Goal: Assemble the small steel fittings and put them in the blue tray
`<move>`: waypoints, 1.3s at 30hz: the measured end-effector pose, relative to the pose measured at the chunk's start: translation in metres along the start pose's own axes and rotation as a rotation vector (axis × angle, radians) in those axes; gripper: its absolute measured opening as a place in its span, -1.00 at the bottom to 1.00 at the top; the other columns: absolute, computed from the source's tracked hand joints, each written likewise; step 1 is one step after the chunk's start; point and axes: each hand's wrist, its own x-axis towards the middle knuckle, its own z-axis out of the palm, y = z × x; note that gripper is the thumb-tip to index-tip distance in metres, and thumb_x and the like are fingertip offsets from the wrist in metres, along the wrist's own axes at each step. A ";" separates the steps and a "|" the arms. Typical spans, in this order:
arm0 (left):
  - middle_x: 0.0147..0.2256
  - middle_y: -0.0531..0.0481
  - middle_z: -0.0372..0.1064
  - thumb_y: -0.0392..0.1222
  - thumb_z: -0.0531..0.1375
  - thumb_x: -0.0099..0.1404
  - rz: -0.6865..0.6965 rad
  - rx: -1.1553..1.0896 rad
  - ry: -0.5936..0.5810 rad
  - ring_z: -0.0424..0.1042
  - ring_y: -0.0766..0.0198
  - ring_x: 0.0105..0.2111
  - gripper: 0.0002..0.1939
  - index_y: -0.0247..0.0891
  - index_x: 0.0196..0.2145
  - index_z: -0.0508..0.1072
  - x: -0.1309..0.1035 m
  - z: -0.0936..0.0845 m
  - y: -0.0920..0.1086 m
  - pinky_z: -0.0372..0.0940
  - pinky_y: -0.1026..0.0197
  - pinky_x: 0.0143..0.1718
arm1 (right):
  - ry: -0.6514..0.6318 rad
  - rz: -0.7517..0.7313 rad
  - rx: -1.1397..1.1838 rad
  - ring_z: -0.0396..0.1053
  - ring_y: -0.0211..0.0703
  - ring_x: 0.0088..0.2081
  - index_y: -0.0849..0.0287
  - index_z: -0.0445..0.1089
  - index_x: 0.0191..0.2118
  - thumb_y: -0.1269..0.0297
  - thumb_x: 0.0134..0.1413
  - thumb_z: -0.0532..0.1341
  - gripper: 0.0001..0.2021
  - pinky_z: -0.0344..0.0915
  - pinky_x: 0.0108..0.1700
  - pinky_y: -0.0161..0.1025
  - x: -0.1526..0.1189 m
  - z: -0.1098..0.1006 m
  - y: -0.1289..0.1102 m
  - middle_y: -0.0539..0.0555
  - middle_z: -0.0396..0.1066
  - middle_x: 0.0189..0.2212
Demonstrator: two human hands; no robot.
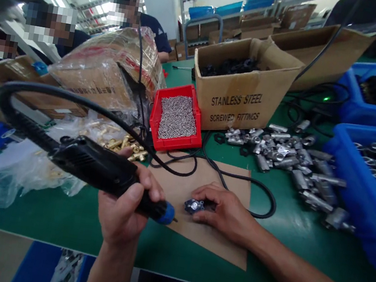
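My left hand is wrapped round a black corded electric screwdriver, whose blue-collared tip points right and slightly down. Its bit stops short of the small metal fitting that my right hand grips between thumb and fingers. Part of that fitting is hidden by my fingers; a dark piece seems to be on its side facing me. Beneath both lies a sheet of brown cardboard on the green table. Beyond my hands stands a red bin filled with small shiny screws.
Behind the bin is a carton of black parts. Loose metal fittings are heaped at right, beside blue crates. Brass pieces and plastic bags lie left. A black cable loops over the cardboard. Other people sit beyond.
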 end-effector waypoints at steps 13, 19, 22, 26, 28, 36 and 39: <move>-0.42 0.12 0.29 -0.33 0.22 0.23 0.155 0.105 -0.079 0.36 0.38 -0.55 -0.55 -0.16 0.05 0.25 0.000 0.023 -0.032 0.41 0.24 -0.50 | -0.049 0.093 0.045 0.42 -0.14 -0.23 0.15 0.50 -0.16 0.31 -0.07 0.41 -0.72 0.31 -0.14 -0.21 -0.001 -0.001 -0.004 0.05 0.49 -0.22; -0.43 0.12 0.26 -0.33 0.19 0.25 0.181 0.173 -0.139 0.36 0.39 -0.55 -0.66 -0.16 -0.02 0.28 -0.004 0.024 -0.033 0.41 0.25 -0.49 | -0.042 0.096 0.107 0.42 -0.14 -0.24 0.15 0.51 -0.18 0.29 -0.07 0.40 -0.74 0.32 -0.15 -0.20 0.000 -0.001 -0.003 0.05 0.49 -0.25; -0.44 0.12 0.25 -0.35 0.18 0.25 0.185 0.170 -0.139 0.36 0.39 -0.55 -0.68 -0.17 -0.05 0.28 -0.006 0.025 -0.034 0.40 0.25 -0.49 | -0.046 0.103 0.137 0.42 -0.15 -0.24 0.17 0.50 -0.18 0.30 -0.06 0.40 -0.74 0.32 -0.17 -0.22 0.000 -0.001 -0.002 0.06 0.50 -0.24; -0.44 0.12 0.26 -0.37 0.17 0.25 0.174 0.181 -0.131 0.37 0.38 -0.55 -0.67 -0.17 -0.04 0.28 -0.008 0.026 -0.035 0.40 0.24 -0.49 | -0.059 0.117 0.167 0.42 -0.16 -0.26 0.18 0.50 -0.17 0.29 -0.05 0.40 -0.74 0.31 -0.21 -0.24 -0.001 -0.002 -0.003 0.07 0.50 -0.23; -0.46 0.13 0.26 -0.36 0.18 0.25 0.159 0.193 -0.117 0.37 0.38 -0.55 -0.67 -0.17 -0.04 0.27 -0.007 0.027 -0.035 0.40 0.24 -0.49 | -0.055 0.126 0.178 0.41 -0.16 -0.26 0.18 0.51 -0.17 0.29 -0.05 0.40 -0.74 0.31 -0.22 -0.25 -0.001 -0.002 -0.003 0.06 0.50 -0.24; -0.47 0.15 0.28 -0.35 0.18 0.23 0.227 0.157 -0.022 0.34 0.39 -0.59 -0.66 -0.20 -0.03 0.27 0.004 0.034 -0.031 0.39 0.23 -0.50 | -0.054 0.129 0.190 0.40 -0.19 -0.30 0.18 0.51 -0.17 0.26 -0.06 0.40 -0.72 0.29 -0.27 -0.26 -0.003 -0.002 -0.001 0.07 0.50 -0.24; -0.48 0.15 0.29 -0.37 0.18 0.24 0.209 0.167 -0.026 0.35 0.37 -0.57 -0.65 -0.21 -0.02 0.27 0.003 0.035 -0.037 0.39 0.22 -0.49 | -0.055 0.138 0.185 0.39 -0.20 -0.31 0.18 0.51 -0.18 0.26 -0.06 0.41 -0.72 0.28 -0.29 -0.27 -0.003 -0.002 0.000 0.06 0.50 -0.24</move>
